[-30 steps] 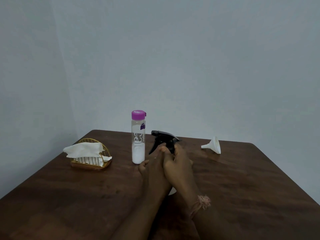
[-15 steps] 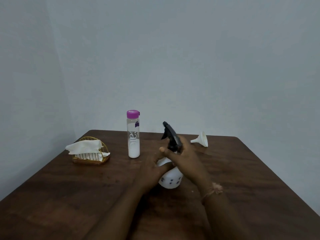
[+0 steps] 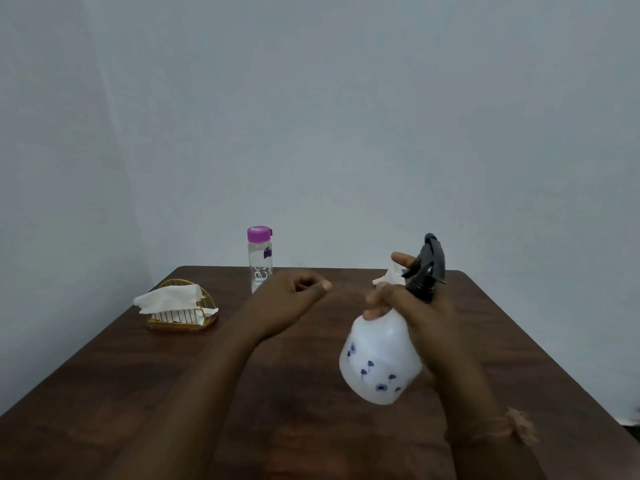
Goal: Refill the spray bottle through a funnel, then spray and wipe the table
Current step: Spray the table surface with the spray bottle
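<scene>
Now the spray bottle (image 3: pixel 379 358) is up in the air over the table (image 3: pixel 104 393), tipped to one side, and its black spray top (image 3: pixel 426 271) is on. My right hand (image 3: pixel 415 306) holds its neck, fingers wrapped tight. My left hand (image 3: pixel 294 292) is loosely curled and holds nothing. I think the top must come off next. I should stand the bottle down, hold it firm, and twist the top slowly. The funnel (image 3: pixel 389 277) peeks out behind my fingers. The water bottle (image 3: pixel 259 259) with the pink cap waits near the napkin holder (image 3: pixel 181 306).
</scene>
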Demonstrator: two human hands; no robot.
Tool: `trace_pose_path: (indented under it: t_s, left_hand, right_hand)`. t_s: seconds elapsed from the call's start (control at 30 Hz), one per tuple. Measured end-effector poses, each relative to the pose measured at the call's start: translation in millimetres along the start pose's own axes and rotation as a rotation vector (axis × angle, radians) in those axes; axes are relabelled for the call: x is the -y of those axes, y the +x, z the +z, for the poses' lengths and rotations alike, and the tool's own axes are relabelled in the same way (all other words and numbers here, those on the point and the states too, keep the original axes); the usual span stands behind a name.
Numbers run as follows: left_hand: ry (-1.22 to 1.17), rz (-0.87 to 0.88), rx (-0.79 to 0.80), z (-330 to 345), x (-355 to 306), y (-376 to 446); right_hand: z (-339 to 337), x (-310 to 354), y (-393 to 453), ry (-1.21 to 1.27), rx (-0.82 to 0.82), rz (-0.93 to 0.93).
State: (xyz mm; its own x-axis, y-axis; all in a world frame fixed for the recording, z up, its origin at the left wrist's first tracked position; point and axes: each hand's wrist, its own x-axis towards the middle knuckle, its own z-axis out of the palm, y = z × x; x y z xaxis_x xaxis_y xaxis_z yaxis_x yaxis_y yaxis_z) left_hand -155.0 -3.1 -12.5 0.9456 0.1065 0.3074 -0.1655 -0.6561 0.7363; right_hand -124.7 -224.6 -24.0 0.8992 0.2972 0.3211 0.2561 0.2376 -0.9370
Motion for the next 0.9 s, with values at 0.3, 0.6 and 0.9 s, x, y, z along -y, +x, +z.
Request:
trace_pose_path:
  t_s: [0.3,0.6,0.9]
  left_hand:
    - [0.712,-0.090,-0.061,52.5,48.1,39.7]
    - [0.722,-0.207,-0.066,62.3,71.8,32.3]
    - [0.722,-0.251,-0.047,55.2,77.7,34.7]
  right_hand:
    - [36.3,-30.2,-8.8,-0.204,-0.015,0.316]
    - [20.0,-30.9,-10.0,-0.278,0.079,0.549]
    - [17.5,-38.7,-7.4,-0.384,0.072,0.559]
